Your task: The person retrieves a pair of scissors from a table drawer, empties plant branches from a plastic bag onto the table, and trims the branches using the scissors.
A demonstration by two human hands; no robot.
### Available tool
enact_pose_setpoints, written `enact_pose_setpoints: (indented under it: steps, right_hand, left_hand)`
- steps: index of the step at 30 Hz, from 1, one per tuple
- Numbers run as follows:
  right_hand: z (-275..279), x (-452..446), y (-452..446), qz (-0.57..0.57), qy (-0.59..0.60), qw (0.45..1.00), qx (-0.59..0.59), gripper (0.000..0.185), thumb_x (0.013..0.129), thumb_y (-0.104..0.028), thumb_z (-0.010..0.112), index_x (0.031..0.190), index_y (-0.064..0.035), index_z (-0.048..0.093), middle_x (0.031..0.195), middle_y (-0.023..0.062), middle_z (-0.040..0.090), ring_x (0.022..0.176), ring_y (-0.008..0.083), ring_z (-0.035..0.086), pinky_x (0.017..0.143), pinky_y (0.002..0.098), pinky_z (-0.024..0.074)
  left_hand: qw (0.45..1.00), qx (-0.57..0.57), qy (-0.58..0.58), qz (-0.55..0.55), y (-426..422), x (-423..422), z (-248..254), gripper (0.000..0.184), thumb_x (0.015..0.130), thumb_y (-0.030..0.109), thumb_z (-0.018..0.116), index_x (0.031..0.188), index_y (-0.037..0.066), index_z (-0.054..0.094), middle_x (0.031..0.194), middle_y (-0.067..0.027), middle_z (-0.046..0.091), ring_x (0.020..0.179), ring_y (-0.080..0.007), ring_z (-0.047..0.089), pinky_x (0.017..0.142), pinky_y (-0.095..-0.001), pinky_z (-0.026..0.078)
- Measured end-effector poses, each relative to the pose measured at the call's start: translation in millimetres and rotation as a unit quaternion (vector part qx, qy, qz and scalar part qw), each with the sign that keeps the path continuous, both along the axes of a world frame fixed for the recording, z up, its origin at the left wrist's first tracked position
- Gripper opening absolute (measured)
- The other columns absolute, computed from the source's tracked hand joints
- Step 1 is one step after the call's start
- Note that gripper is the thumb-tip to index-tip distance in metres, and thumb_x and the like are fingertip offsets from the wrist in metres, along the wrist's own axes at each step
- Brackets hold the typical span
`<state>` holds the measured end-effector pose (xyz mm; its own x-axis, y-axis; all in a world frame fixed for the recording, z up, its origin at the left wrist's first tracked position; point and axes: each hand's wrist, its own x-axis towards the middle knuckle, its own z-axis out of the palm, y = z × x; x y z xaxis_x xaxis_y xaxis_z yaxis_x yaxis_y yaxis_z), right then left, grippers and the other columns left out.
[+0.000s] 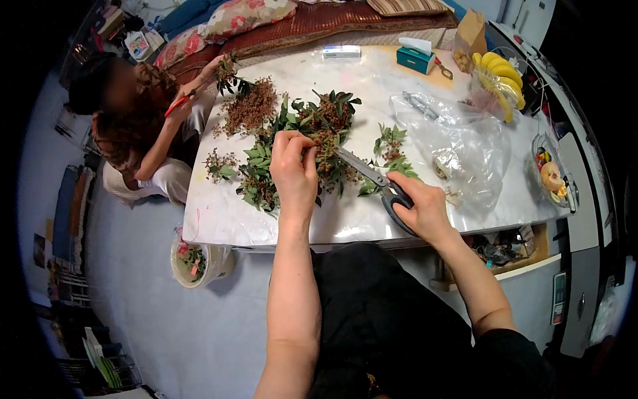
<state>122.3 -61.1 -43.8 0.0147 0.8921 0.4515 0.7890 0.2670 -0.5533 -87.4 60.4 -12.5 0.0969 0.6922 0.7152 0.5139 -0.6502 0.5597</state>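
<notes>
My right hand (423, 206) is closed round the black handles of a pair of scissors (364, 168), whose blades point up and left. My left hand (292, 166) pinches a berry sprig (325, 147), partly hidden by the fingers, near the scissor tips. Whether the blades touch the stem I cannot tell. Under and around both lies a heap of leafy berry sprigs (258, 166). Behind it is a pile of loose brown berries (251, 110). A small leafy sprig (392, 138) lies right of the blades.
Across the table (226, 223), a person (149, 126) holds red-handled scissors (178, 105) and a sprig (228, 72). A clear plastic bag (465, 149), bananas (503, 76) and a green tissue box (415, 58) are at the right. A bin (219, 264) stands by the front left corner.
</notes>
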Motion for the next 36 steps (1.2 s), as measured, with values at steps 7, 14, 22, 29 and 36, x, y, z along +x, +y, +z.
enact_pose_setpoints:
  steps: [7,14,22,29,36]
  right_hand:
    - [18.6,4.6,-1.6,0.167,0.504,0.778,-0.337,0.037,0.086,-0.018,0.069,0.115,0.0026,0.059,0.065,0.0024,0.056,0.051,0.0072,0.051,0.047,0.0220,0.0393]
    - [5.4,11.3,1.9,0.197,0.549,0.726,-0.364,0.037,0.087,-0.016,0.066,0.115,0.0054,0.056,0.066,0.0042,0.056,0.048,0.0063,0.049,0.044,0.0195,0.0368]
    - [-0.2,16.7,3.0,0.148,0.519,0.758,-0.365,0.032,0.085,-0.010,0.069,0.112,0.0044,0.059,0.064,0.0018,0.054,0.046,0.0055,0.048,0.043,0.0194,0.0367]
    - [-9.1,22.5,-8.5,0.139,0.514,0.758,-0.377,0.037,0.084,-0.015,0.072,0.114,0.0033,0.058,0.064,0.0001,0.055,0.047,0.0044,0.048,0.042,0.0197,0.0372]
    - [-19.9,17.1,-19.8,0.126,0.487,0.762,-0.407,0.042,0.084,-0.010,0.071,0.119,0.0064,0.054,0.067,0.0012,0.055,0.051,0.0056,0.049,0.044,0.0202,0.0369]
  left_hand:
    - [0.999,-0.012,-0.031,-0.035,3.3,3.0,-1.0,0.013,0.074,-0.008,0.064,0.083,-0.002,0.058,0.092,-0.0110,0.057,0.085,-0.0231,0.059,0.074,-0.0308,0.048]
    - [0.993,-0.064,-0.059,-0.085,3.3,10.2,-9.4,0.011,0.076,-0.008,0.063,0.084,-0.002,0.058,0.095,-0.0079,0.056,0.085,-0.0165,0.057,0.074,-0.0259,0.048]
    - [0.988,-0.104,-0.056,-0.100,-1.7,18.5,-11.3,0.011,0.076,-0.008,0.063,0.084,-0.002,0.058,0.094,-0.0076,0.056,0.081,-0.0158,0.057,0.072,-0.0253,0.046]
    - [0.983,-0.126,-0.011,-0.131,-3.6,14.6,-20.0,0.013,0.074,-0.009,0.064,0.083,-0.001,0.058,0.090,-0.0077,0.056,0.079,-0.0175,0.058,0.066,-0.0271,0.047]
    - [0.976,-0.160,0.078,-0.125,-14.1,7.6,-22.7,0.017,0.070,-0.011,0.064,0.082,-0.001,0.056,0.088,-0.0096,0.055,0.078,-0.0230,0.058,0.064,-0.0298,0.046]
